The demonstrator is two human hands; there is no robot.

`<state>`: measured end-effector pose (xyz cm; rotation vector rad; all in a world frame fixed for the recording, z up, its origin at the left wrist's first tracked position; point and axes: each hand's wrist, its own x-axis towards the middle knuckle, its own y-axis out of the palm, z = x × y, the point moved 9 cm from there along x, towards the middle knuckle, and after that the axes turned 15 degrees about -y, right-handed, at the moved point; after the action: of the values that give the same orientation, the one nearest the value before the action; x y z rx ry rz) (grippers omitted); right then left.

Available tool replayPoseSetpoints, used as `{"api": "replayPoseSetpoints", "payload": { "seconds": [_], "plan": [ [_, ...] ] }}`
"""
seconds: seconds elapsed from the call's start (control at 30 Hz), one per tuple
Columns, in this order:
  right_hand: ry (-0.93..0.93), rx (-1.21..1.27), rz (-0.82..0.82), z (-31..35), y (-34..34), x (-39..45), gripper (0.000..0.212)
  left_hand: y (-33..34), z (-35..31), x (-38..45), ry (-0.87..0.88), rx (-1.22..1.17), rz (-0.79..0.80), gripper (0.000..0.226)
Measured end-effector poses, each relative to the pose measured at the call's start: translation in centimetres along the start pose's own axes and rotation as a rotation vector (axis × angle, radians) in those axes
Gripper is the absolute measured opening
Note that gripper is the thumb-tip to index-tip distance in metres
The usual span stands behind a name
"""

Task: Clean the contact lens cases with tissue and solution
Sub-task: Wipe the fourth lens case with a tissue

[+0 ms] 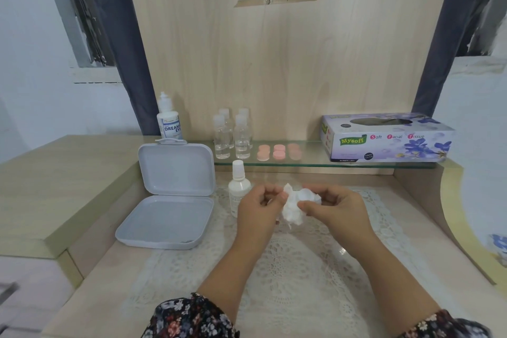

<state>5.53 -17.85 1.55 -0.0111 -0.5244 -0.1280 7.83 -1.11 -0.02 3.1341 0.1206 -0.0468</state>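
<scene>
Head view showed a pale wooden table (90, 277) with a lace mat (315, 269), backed by a wood panel between dark curtains. Above the mat, the left hand (258, 208) and right hand (337, 208) both pinched a crumpled tissue (293, 206). An open, empty grey box (170, 200) sat near the table's left edge, beside a white solution bottle (239, 186). On the glass shelf (310, 163) at the back stood clear bottles (233, 136), pink lens cases (279, 152) and a tissue box (384, 138).
</scene>
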Motion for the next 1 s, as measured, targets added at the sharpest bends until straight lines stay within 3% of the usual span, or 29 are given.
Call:
{"api": "replayPoseSetpoints", "payload": {
  "seconds": [0.17, 0.47, 0.63, 0.83, 1.0],
  "plan": [
    [-0.053, -0.075, 0.042, 0.3, 0.2, -0.2, 0.032, 0.5, 1.0, 0.3, -0.096, 0.042, 0.065, 0.011],
    [-0.118, -0.168, 0.126, 1.1, 1.4, -0.8, 0.036, -0.4, 1.1, 0.6, -0.084, 0.142, -0.079, 0.022],
    [-0.175, -0.246, 0.155, 1.6, 1.6, -0.8, 0.040, -0.1, 2.0, 0.6, -0.230, 0.067, 0.018, 0.014],
    [-0.180, -0.260, 0.152, 1.4, 1.7, -0.9, 0.038, -0.5, 1.6, 0.6, -0.129, 0.076, -0.087, 0.015],
    [-0.121, -0.133, 0.051, 0.6, 0.7, -0.5, 0.029, -0.4, 0.9, 0.1, -0.107, -0.076, -0.046, 0.009]
  ]
}}
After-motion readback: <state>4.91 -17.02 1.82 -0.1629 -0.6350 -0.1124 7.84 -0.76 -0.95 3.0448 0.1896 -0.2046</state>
